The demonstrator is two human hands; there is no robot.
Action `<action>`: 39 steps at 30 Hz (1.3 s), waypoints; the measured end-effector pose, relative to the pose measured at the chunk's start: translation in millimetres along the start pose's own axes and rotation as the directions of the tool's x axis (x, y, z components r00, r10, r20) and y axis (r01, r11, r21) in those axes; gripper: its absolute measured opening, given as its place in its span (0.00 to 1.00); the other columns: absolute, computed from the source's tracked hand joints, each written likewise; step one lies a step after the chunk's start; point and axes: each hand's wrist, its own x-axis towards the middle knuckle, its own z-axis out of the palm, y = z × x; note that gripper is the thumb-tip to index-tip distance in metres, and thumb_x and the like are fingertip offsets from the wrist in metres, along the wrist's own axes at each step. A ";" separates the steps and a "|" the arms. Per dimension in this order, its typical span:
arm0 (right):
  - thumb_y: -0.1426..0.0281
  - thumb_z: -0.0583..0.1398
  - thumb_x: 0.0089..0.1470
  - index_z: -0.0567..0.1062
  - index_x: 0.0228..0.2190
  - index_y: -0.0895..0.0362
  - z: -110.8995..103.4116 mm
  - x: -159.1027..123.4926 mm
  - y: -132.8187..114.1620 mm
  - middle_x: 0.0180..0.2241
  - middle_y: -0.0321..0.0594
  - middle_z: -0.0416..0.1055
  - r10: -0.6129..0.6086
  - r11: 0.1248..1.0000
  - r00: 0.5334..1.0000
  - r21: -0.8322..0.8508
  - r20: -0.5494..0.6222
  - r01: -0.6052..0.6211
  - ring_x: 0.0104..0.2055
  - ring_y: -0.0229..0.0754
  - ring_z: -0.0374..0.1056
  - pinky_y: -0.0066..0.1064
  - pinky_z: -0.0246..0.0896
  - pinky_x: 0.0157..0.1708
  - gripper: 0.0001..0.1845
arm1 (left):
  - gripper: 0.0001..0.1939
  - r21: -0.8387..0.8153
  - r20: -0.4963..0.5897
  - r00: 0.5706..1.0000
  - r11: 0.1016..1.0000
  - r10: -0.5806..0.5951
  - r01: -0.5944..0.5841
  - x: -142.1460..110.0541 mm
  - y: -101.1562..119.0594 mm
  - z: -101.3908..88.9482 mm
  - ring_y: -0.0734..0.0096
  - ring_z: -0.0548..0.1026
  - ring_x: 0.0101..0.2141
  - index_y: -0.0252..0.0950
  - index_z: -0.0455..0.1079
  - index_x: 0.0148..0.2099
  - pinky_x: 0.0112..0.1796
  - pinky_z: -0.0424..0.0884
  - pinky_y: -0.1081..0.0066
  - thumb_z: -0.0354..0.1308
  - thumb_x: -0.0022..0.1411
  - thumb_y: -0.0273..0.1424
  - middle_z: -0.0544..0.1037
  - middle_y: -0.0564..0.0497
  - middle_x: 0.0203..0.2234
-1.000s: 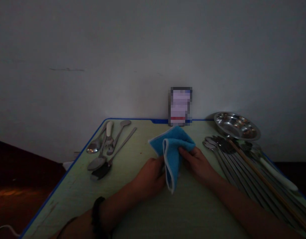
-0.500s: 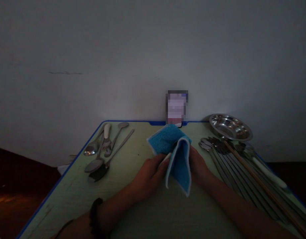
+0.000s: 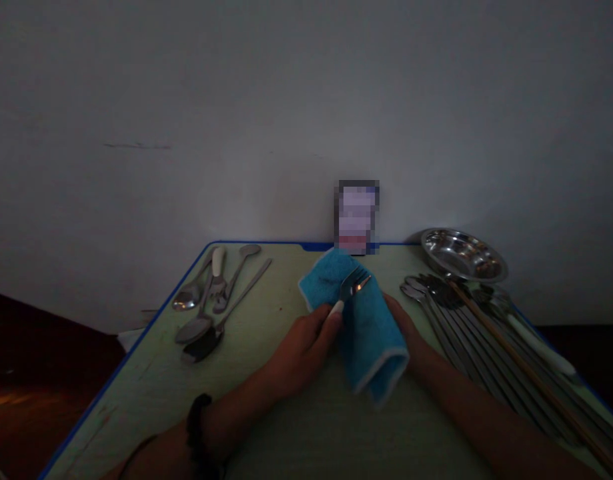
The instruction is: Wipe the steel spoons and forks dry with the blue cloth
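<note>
My left hand [image 3: 304,343] is closed around the pale handle of a fork [image 3: 354,285], whose metal tines point up and to the right. Behind and beneath the tines spreads a blue cloth [image 3: 371,333] with a whitish edge, its lower end folded and hanging. My right hand [image 3: 404,327] holds the cloth from its right side; most of those fingers are hidden behind the fabric. Both hands are above the middle of the table, and the fork's head lies against or just in front of the cloth.
On the pale green, blue-edged table [image 3: 266,413], several spoons and forks [image 3: 194,330] lie at the left. Long-handled cutlery [image 3: 466,333] and a wooden stick [image 3: 516,357] lie at the right, below a tilted steel bowl [image 3: 464,255]. A blurred phone-like screen [image 3: 356,217] leans against the wall.
The cloth has opened away from the fork, so the tines and the handle's top now show. My right hand has moved slightly right with the cloth; my left hand keeps its grip.
</note>
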 end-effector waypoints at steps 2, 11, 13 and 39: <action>0.62 0.61 0.42 0.75 0.31 0.52 7.4 -2.3 -6.2 0.23 0.33 0.72 0.045 0.992 0.993 0.114 0.104 -0.057 0.23 0.38 0.65 0.31 0.62 0.27 0.11 | 0.16 0.028 0.010 1.000 0.999 0.029 -0.030 -0.1 -1.6 -0.7 0.73 0.67 0.25 0.35 0.62 0.32 0.28 0.63 0.73 0.40 0.65 0.38 0.67 0.55 0.22; 0.61 0.59 0.49 0.74 0.32 0.53 8.9 3.6 7.7 0.28 0.33 0.74 0.059 0.983 0.981 0.160 0.184 -0.089 0.32 0.38 0.69 0.32 0.62 0.38 0.10 | 0.11 0.126 0.146 0.986 0.987 0.082 -0.100 -1.4 -3.7 -4.7 0.66 0.71 0.28 0.34 0.67 0.37 0.32 0.68 0.69 0.44 0.60 0.30 0.74 0.49 0.27; 0.60 0.58 0.50 0.74 0.30 0.54 9.6 3.0 5.8 0.27 0.32 0.74 0.069 0.980 0.981 0.174 0.181 -0.101 0.29 0.36 0.68 0.30 0.62 0.35 0.11 | 0.13 0.081 0.128 0.990 0.994 0.061 -0.072 -1.0 0.6 -5.0 0.67 0.71 0.28 0.33 0.67 0.40 0.32 0.68 0.70 0.43 0.61 0.31 0.74 0.49 0.28; 0.66 0.62 0.48 0.75 0.32 0.53 11.0 9.5 0.8 0.29 0.34 0.75 0.103 0.911 0.947 0.353 0.304 -0.212 0.34 0.38 0.70 0.32 0.63 0.40 0.07 | 0.11 0.179 0.103 0.991 0.978 0.090 -0.107 0.6 -7.0 -7.6 0.70 0.69 0.24 0.35 0.66 0.37 0.29 0.65 0.72 0.43 0.62 0.32 0.70 0.53 0.23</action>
